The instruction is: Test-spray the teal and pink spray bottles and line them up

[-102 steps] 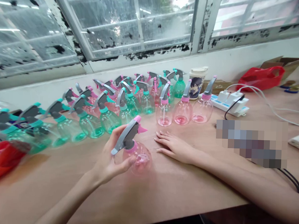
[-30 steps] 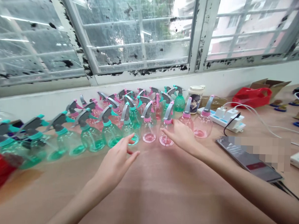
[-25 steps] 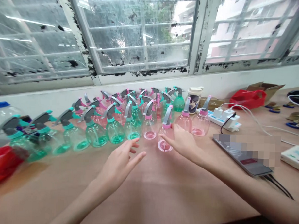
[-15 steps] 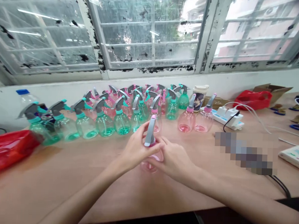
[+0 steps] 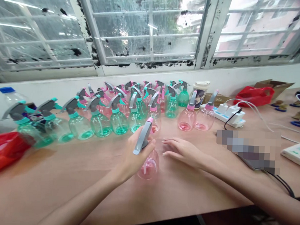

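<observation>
A pink spray bottle (image 5: 148, 168) with a grey trigger head stands on the table in front of me. My left hand (image 5: 135, 151) is wrapped around its neck just below the head. To the right of the bottle, my right hand (image 5: 184, 151) is apart from it, fingers stretched out low over the tabletop, holding nothing. Behind my left hand stands another pink spray bottle (image 5: 153, 117), partly hidden. A row of green spray bottles (image 5: 118, 123) runs off to the left. Two more pink spray bottles (image 5: 186, 120) stand together behind my right hand.
A red plastic bag (image 5: 6, 150) lies at the left edge, near a blue-capped bottle (image 5: 11, 96). On the right are a power strip (image 5: 228, 117) with cables, a paper cup (image 5: 200, 91), a blurred-out object (image 5: 247, 152) and another red bag (image 5: 254, 96).
My right hand has let go of the pink bottle and drawn away to the right. The bottle's head, in my left hand, has turned and leans more to the left.
</observation>
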`<state>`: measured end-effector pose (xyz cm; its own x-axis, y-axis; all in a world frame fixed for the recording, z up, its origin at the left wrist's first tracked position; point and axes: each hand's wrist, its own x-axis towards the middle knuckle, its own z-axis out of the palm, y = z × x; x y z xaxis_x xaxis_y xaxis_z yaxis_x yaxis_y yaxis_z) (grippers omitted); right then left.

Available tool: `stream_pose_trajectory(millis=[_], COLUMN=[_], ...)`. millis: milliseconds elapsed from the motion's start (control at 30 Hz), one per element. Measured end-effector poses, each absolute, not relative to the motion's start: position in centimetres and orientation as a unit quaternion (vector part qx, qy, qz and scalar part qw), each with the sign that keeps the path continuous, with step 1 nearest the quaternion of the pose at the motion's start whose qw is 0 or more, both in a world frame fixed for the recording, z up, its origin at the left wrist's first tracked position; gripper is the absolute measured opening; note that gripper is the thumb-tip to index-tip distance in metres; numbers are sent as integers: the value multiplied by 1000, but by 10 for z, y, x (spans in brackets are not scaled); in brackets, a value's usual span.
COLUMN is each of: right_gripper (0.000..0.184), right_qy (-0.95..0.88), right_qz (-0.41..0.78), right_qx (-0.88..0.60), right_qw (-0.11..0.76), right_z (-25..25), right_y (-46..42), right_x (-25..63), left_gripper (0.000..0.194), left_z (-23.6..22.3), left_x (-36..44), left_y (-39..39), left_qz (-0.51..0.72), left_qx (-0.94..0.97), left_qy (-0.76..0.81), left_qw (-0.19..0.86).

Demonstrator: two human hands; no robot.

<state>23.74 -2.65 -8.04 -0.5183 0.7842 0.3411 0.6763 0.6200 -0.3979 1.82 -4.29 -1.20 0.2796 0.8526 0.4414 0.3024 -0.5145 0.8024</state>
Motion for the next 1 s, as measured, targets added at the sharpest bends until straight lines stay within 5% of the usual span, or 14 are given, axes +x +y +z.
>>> stream_pose_trajectory(millis=[467, 800, 1000], right_gripper=[42, 45, 46], right_qy=[-864, -861, -861], right_qz=[105, 134, 146], right_qx=[-414, -419, -420], right_qw=[265, 256, 246], right_z=[-115, -115, -113], right_y=[7, 4, 3], right_x=[226, 229, 232], left_gripper=[33, 3, 8], left_z=[-7, -1, -6], left_x=[30, 32, 28], left_y=[-18, -14, -12], left_qz=[422, 398, 391], left_qx=[770, 773, 772], left_qy=[356, 361, 404], left_qw=[320, 338, 296])
